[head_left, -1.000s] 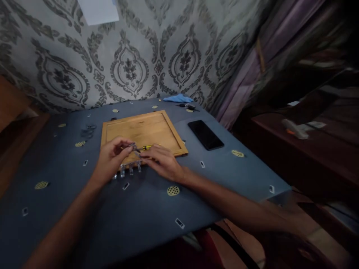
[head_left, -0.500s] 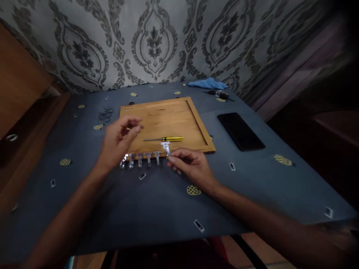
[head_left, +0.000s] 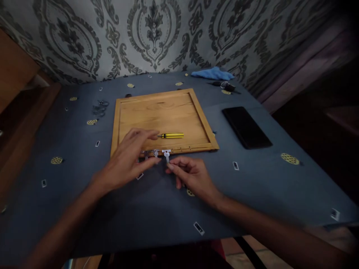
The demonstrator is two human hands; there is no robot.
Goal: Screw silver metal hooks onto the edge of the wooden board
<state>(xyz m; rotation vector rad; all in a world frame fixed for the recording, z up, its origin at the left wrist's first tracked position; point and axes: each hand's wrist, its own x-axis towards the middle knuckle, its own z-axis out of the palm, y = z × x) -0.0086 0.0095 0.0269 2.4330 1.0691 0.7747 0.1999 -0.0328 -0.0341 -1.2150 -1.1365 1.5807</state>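
Between the thumb and fingers of my right hand [head_left: 193, 177] is a T-shaped silver metal hook [head_left: 166, 154], its flat head up against the front edge of the wooden framed board [head_left: 159, 112]. My left hand [head_left: 130, 158] reaches over the same edge, thumb and fingers apart, holding nothing. Another metal hook [head_left: 155, 152] shows between its thumb and fingers; the hooks farther left are mostly hidden by the hand. A yellow and black screwdriver [head_left: 172, 135] lies on the board, its shaft largely covered by my left fingertips.
Right of the board lies a black phone [head_left: 246, 127]. Keys [head_left: 226, 86] and a blue cloth [head_left: 212, 73] are at the back right. A small heap of metal pieces [head_left: 100, 107] lies left of the board. A patterned curtain [head_left: 154, 37] hangs behind the table.
My left hand has come down and right, from above the board to the row of hooks. The hook in my right hand has moved slightly down to the board's front edge. The view has shifted slightly.
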